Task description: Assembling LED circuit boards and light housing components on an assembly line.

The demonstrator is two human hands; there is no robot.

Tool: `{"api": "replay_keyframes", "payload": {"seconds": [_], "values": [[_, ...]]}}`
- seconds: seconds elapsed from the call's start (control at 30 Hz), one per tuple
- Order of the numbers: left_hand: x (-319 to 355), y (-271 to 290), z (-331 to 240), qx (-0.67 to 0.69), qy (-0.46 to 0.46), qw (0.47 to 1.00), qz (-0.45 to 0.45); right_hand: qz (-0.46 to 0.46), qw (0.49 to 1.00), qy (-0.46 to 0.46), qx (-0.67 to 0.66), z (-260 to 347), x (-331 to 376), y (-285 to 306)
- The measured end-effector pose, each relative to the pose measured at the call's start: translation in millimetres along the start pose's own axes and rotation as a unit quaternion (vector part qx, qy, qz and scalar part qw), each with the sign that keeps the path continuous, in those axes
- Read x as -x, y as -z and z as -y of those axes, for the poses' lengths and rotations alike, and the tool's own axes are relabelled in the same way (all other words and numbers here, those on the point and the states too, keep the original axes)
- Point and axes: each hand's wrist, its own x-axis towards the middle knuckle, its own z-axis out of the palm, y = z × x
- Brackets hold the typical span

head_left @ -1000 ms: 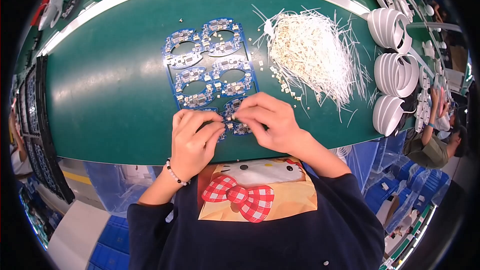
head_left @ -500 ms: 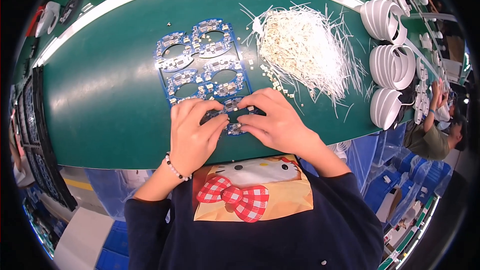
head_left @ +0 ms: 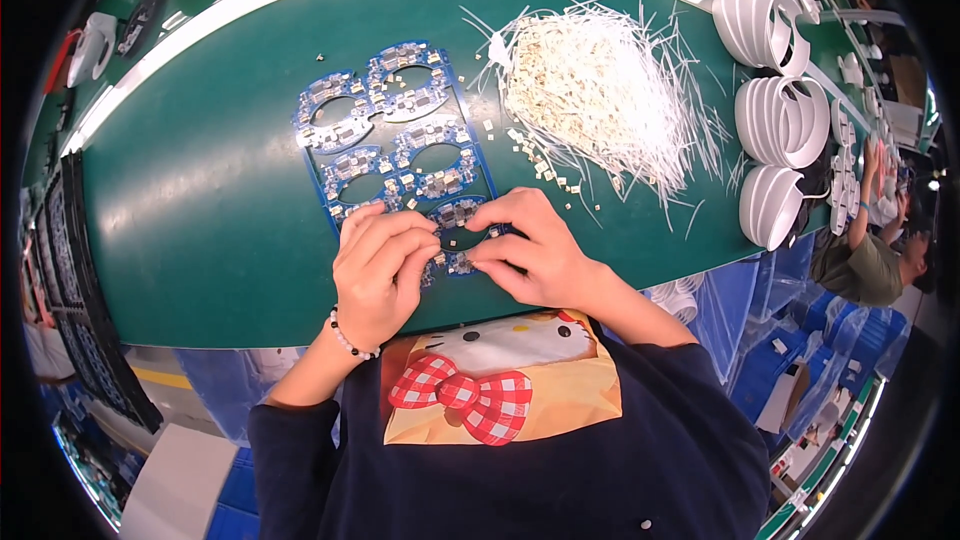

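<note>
The near end of a blue circuit board panel (head_left: 400,155), laid flat on the green table (head_left: 200,220), is pinched between the curled fingers of the left hand (head_left: 380,275) and the right hand (head_left: 530,255), with a heap of white connector strips (head_left: 600,90) lying just beyond.

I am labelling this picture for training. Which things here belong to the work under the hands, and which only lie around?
In the work:
- left hand and right hand, both on the near end of the blue panel of ring-shaped circuit boards
- small pale loose parts beside the panel

Lying about:
- heap of thin white strips
- stacks of white plastic rings
- green table
</note>
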Motion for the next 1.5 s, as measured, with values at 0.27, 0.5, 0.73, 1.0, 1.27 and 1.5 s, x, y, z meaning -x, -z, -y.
{"api": "replay_keyframes", "payload": {"seconds": [0.27,0.5,0.73,1.0,1.27,1.5], "values": [[-15.0,2.8,-6.9,-0.061,-0.058,0.996,-0.004,-0.117,0.99,-0.036,0.072,-3.2,-2.4,20.3],[-21.9,-12.5,-4.0,-0.072,-0.038,0.996,0.036,-0.012,0.995,-0.049,0.089,-5.7,-9.8,19.5],[-21.6,-13.9,-6.5,-0.028,0.026,0.999,0.023,-0.019,0.994,-0.063,0.087,-6.3,-8.7,15.7],[-23.2,-14.3,-6.2,-0.017,-0.005,1.0,0.011,-0.084,0.994,-0.056,0.039,-6.2,-5.6,11.2],[-23.2,-12.8,-6.2,-0.022,0.008,1.0,0.02,-0.075,0.989,-0.026,0.126,-2.2,-3.9,8.5],[-16.7,18.7,-1.3,0.059,0.083,0.995,0.021,-0.043,0.967,-0.042,0.248,5.6,-13.3,25.3]]}}
